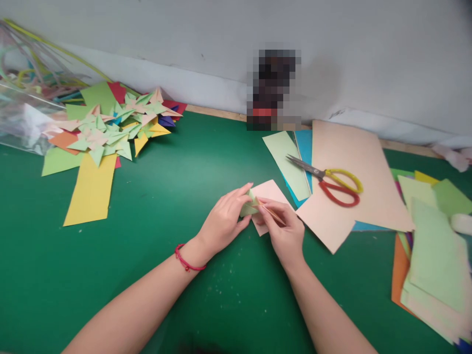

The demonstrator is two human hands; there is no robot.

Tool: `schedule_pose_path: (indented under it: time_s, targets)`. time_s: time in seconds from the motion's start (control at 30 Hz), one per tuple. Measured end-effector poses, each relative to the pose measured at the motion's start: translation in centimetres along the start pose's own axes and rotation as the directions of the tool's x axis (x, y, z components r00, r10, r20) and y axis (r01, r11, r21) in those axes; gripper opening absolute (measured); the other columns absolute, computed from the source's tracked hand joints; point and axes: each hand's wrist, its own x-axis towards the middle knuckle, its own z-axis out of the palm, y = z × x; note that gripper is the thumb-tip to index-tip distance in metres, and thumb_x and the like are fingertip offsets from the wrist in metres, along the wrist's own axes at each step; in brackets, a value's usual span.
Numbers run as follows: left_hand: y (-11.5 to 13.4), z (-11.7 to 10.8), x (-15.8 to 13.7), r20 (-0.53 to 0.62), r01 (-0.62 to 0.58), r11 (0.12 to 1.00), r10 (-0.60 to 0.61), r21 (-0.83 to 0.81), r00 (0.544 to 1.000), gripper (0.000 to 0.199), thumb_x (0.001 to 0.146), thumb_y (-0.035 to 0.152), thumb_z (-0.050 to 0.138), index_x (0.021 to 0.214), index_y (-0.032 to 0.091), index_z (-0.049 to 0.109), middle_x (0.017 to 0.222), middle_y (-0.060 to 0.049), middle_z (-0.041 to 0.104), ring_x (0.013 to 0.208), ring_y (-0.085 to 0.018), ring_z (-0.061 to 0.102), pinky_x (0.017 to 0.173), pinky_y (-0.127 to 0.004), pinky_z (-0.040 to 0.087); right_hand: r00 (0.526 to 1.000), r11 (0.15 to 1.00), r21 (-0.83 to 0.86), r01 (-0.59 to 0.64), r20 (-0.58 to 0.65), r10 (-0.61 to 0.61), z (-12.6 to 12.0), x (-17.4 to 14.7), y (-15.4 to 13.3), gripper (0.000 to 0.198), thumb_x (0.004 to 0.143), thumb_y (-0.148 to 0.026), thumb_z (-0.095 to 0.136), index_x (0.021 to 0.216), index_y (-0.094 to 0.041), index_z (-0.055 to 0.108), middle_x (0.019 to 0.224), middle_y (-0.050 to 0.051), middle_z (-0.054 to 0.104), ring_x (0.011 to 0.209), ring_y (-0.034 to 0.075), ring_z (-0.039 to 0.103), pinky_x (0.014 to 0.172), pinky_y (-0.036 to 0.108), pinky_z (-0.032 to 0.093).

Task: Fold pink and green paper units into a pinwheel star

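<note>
green tabletop (147,206) | left hand (224,215), right hand (286,231) pinching folded paper (248,209) | scissors (320,173): mark (316,171) unreadable

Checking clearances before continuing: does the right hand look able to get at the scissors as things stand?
Probably yes: the scissors lie uncovered on beige paper near the right hand, though that hand is holding folded paper.

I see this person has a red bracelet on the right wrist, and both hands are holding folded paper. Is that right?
Not quite: the head view shows the red bracelet on the left wrist, not the right. The left hand and right hand are indeed both holding folded paper.
</note>
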Motion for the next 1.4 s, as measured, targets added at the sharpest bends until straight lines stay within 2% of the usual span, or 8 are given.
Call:
schedule_pose_path:
  time_s: [0.3,0.6,1.4]
  targets:
    - [0.02,0.04,0.0,-0.009,-0.014,1.0,0.014,0.006,1.0,0.032,0.08,0.008,0.051,0.109,0.017,0.043,0.134,-0.013,0.044,0.124,-0.022,0.041,0.099,-0.044,0.04,0.999,0.998,0.039,-0.04,0.003,0.04,0.08,0.1,0.02,0.007,0.079,-0.02,0.061,0.085,-0.022,0.063,0.097,0.004,0.067,0.086,0.018,0.065,0.063,0.029,0.057]
    - [-0.01,0.0,0.0,-0.008,-0.044,0.999,0.044,0.025,0.999,0.028,0.082,0.01,0.049,0.108,0.016,0.043,0.134,-0.015,0.043,0.125,-0.022,0.039,0.1,-0.043,0.04,0.996,0.995,0.041,-0.085,-0.006,0.086,-0.06,0.11,0.37,0.007,0.076,-0.022,0.064,0.083,-0.022,0.063,0.085,0.001,0.067,0.069,0.014,0.065,0.057,0.026,0.056]
    - [-0.09,0.1,-0.02,-0.032,-0.042,0.999,0.043,0.015,0.999,0.028,0.082,0.009,0.047,0.109,0.016,0.044,0.133,-0.015,0.044,0.124,-0.023,0.041,0.098,-0.046,0.041,0.994,0.992,0.064,-0.112,0.002,0.112,-0.1,0.14,0.41,0.007,0.075,-0.02,0.066,0.081,-0.022,0.063,0.084,0.0,0.069,0.074,0.014,0.066,0.059,0.024,0.056]
